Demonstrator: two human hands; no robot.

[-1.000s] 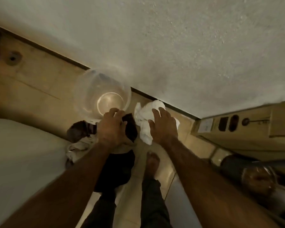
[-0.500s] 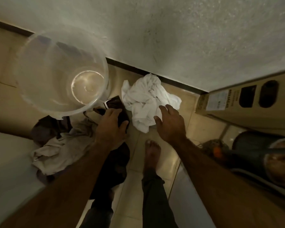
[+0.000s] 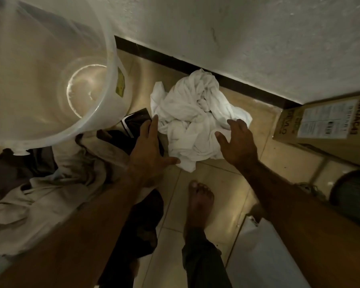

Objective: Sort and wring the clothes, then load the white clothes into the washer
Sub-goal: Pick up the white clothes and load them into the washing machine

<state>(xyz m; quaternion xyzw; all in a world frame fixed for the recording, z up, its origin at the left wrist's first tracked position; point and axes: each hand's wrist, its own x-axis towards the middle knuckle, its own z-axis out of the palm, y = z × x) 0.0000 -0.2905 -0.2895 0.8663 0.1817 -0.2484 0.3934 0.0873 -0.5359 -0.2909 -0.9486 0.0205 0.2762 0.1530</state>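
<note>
Dim rm: rough white wall [image 3: 247, 38], dark skirting [image 3: 195, 65], beige tile floor [image 3: 222, 188], cardboard box [image 3: 328, 125] by wall.

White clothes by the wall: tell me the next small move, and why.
Probably close both hands on the white clothes and lift them. The left hand and right hand are open on either side of the pile, and neither grips it yet.

bucket [image 3: 104, 113]: crowds the left hand [image 3: 148, 150] on its outer side
cardboard box [image 3: 324, 129]: blocks outward of the right hand [image 3: 239, 142]
floor [image 3: 227, 179]: open between the wrists
</note>
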